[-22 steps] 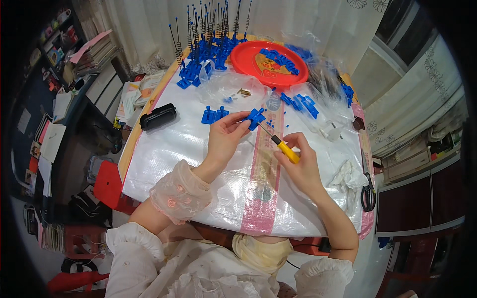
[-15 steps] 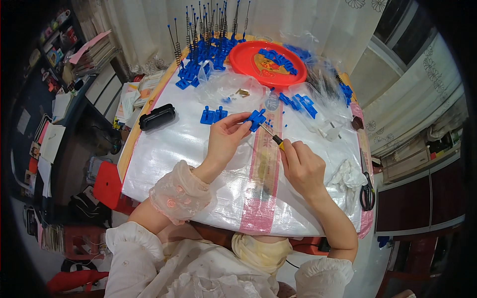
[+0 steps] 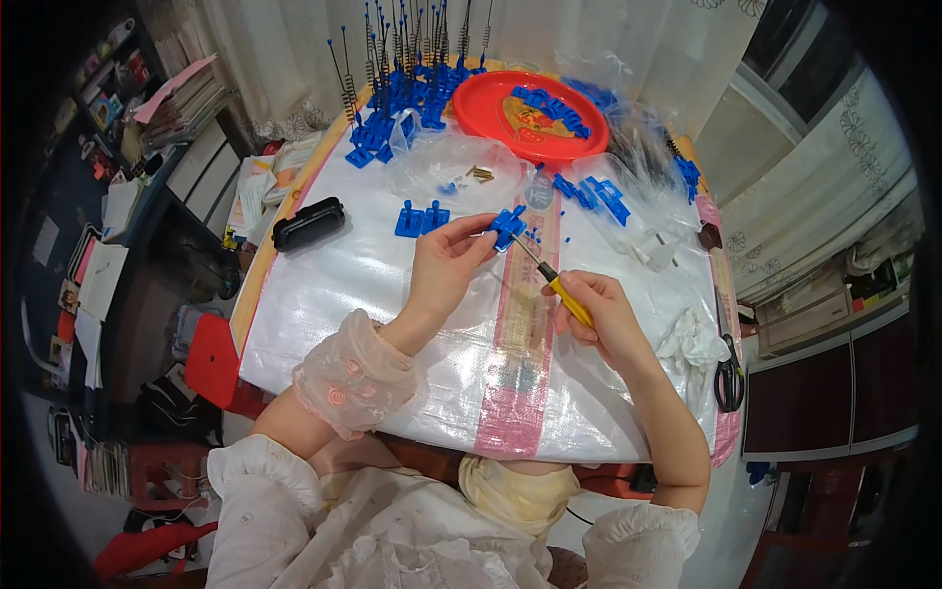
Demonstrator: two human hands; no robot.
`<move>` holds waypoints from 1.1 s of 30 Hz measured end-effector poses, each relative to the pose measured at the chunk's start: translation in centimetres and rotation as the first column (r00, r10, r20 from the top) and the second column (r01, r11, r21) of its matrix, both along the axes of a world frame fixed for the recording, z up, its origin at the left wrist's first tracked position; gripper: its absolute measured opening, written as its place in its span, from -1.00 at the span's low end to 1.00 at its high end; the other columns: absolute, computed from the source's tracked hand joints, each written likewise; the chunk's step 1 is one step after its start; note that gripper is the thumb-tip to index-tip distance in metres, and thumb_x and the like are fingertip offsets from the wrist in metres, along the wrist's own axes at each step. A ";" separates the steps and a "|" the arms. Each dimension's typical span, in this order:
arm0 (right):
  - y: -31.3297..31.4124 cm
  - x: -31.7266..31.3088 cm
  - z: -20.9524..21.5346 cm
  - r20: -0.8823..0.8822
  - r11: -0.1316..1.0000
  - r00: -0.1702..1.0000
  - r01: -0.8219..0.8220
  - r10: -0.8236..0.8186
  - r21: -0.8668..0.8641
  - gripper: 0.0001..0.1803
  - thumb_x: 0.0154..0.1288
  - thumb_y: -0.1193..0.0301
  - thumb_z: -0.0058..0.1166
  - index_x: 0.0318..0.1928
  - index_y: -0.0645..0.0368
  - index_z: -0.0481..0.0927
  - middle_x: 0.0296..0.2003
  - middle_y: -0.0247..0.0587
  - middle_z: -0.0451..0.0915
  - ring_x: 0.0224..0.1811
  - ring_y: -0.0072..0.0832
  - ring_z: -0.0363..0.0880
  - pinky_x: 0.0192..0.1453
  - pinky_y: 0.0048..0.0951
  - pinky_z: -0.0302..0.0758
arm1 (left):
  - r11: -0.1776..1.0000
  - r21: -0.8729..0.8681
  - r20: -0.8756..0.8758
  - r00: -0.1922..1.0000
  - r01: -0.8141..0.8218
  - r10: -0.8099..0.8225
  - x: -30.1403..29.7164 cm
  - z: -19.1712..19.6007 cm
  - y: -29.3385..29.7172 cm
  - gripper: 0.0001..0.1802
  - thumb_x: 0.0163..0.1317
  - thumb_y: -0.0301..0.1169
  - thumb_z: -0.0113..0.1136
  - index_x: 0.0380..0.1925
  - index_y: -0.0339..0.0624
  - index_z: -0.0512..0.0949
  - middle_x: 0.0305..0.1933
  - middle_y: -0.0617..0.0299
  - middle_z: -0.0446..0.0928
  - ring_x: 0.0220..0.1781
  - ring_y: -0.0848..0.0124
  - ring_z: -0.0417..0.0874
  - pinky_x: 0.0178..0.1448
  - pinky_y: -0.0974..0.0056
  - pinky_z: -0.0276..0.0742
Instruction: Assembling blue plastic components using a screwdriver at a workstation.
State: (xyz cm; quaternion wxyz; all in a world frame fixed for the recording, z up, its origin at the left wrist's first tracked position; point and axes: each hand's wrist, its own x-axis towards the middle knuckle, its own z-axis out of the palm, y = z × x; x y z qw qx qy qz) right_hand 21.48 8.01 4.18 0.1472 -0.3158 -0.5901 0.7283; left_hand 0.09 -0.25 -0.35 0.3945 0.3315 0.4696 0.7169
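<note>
Between the fingertips of my left hand [image 3: 449, 257] is a small blue plastic part [image 3: 507, 227], held above the covered table. My right hand [image 3: 601, 312] grips the yellow and black handle of a screwdriver [image 3: 572, 298]. Its metal shaft slants up and left, with the tip at the blue part; whether it sits in a screw is too small to tell. Two similar blue plastic pieces [image 3: 423, 218] lie just left of my left fingertips. Tiny blue bits [image 3: 535, 236] are scattered right of the held part.
A red plate [image 3: 476, 113] carries blue pieces at the back. Blue bases with upright black springs [image 3: 412, 88] crowd the far left. Small brass-coloured pieces [image 3: 480, 174] lie on clear plastic. A black case [image 3: 310, 225] is at left; black-handled scissors [image 3: 728, 381] lie along the right edge.
My right hand has shifted its hold on the screwdriver, its fingers opening so that more of the yellow handle shows. The left hand still holds the blue part in nearly the same place.
</note>
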 end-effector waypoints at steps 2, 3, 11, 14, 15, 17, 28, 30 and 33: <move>0.1 0.0 -0.1 -0.027 0.991 0.999 -0.021 0.017 -0.133 -0.60 0.55 0.17 -0.08 -0.07 0.30 0.59 -0.63 -0.29 0.54 -0.79 -0.76 0.09 -0.69 -0.63 -0.04 | 1.000 -0.009 -0.008 1.000 0.000 0.000 0.0 0.0 0.0 -0.68 0.37 -0.50 0.22 0.10 -0.32 0.58 0.02 0.19 0.66 0.01 0.51 0.68 0.10 0.42 0.63; 0.2 0.0 -0.3 -0.032 0.984 0.999 -0.018 0.013 -0.175 -0.60 0.55 0.16 -0.09 -0.07 0.30 0.58 -0.64 -0.30 0.53 -0.79 -0.76 0.07 -0.70 -0.63 -0.05 | 1.000 -0.009 -0.002 1.000 0.003 -0.003 0.0 0.1 0.0 -0.67 0.36 -0.50 0.22 0.11 -0.32 0.57 0.03 0.19 0.65 0.01 0.51 0.68 0.10 0.42 0.63; -0.6 -0.2 0.7 -0.141 0.453 0.921 0.307 -0.364 0.837 -0.84 0.43 0.36 0.11 -0.15 0.21 0.57 -0.60 -0.19 0.54 -0.64 -0.47 0.50 -0.54 -0.41 0.32 | 0.998 0.001 -0.047 0.997 -0.056 0.056 -0.3 -0.4 0.2 -0.60 0.34 -0.53 0.24 0.17 -0.35 0.52 0.13 0.11 0.57 0.02 0.46 0.66 0.06 0.40 0.64; -2.5 -1.1 -0.9 -0.076 0.200 0.964 0.129 -0.253 0.971 -0.86 0.38 0.40 0.16 -0.16 0.20 0.57 -0.55 -0.10 0.59 -0.58 -0.27 0.60 -0.49 -0.32 0.41 | 0.999 0.020 -0.141 0.989 -0.049 0.051 0.0 -0.4 0.1 -0.59 0.34 -0.55 0.23 0.19 -0.34 0.51 0.11 0.10 0.57 0.01 0.45 0.66 0.05 0.39 0.64; -2.8 -1.2 -0.9 0.007 0.262 0.970 0.058 -0.243 0.963 -0.86 0.37 0.39 0.17 -0.14 0.17 0.57 -0.51 -0.08 0.62 -0.52 -0.14 0.64 -0.45 -0.25 0.46 | 0.998 0.029 -0.138 0.989 -0.048 0.052 0.1 -0.4 0.1 -0.58 0.33 -0.55 0.23 0.20 -0.34 0.51 0.10 0.10 0.57 0.00 0.46 0.66 0.05 0.39 0.65; -3.1 -1.2 -0.6 -0.102 0.222 0.963 0.160 -0.249 0.962 -0.86 0.38 0.40 0.16 -0.14 0.18 0.57 -0.52 -0.08 0.62 -0.54 -0.15 0.63 -0.46 -0.26 0.45 | 0.998 0.045 -0.131 0.990 -0.052 0.058 0.4 -0.4 0.2 -0.56 0.32 -0.57 0.23 0.21 -0.33 0.50 0.07 0.11 0.59 -0.02 0.46 0.67 0.05 0.38 0.67; -0.5 -0.3 1.0 -0.403 0.970 0.893 0.240 -0.200 0.049 -0.70 0.59 0.16 -0.15 -0.11 0.15 0.42 -0.56 -0.36 0.38 -0.64 -0.66 0.24 -0.53 -0.57 0.21 | 0.999 -0.026 0.072 0.997 0.019 -0.017 0.2 0.2 -0.1 -0.60 0.38 -0.56 0.15 0.21 -0.31 0.49 0.08 0.15 0.57 -0.01 0.48 0.66 0.04 0.39 0.67; 0.2 -0.4 0.8 -0.376 0.956 0.879 0.262 -0.292 -0.129 -0.68 0.60 0.11 -0.22 -0.08 0.13 0.37 -0.58 -0.39 0.31 -0.66 -0.69 0.13 -0.55 -0.61 0.13 | 0.997 -0.016 0.057 0.995 0.079 -0.078 0.6 0.3 -0.2 -0.59 0.37 -0.56 0.15 0.22 -0.29 0.49 0.08 0.18 0.56 0.00 0.50 0.64 0.06 0.40 0.66; 1.3 -0.3 -0.2 -0.292 0.943 0.897 0.303 -0.332 -0.141 -0.73 0.51 0.21 -0.01 -0.05 0.15 0.43 -0.61 -0.48 0.28 -0.64 -0.73 0.14 -0.54 -0.63 0.12 | 0.986 0.039 -0.085 0.984 0.161 -0.158 1.2 0.5 -0.4 -0.57 0.36 -0.58 0.15 0.24 -0.23 0.49 0.05 0.25 0.52 0.05 0.51 0.61 0.12 0.41 0.64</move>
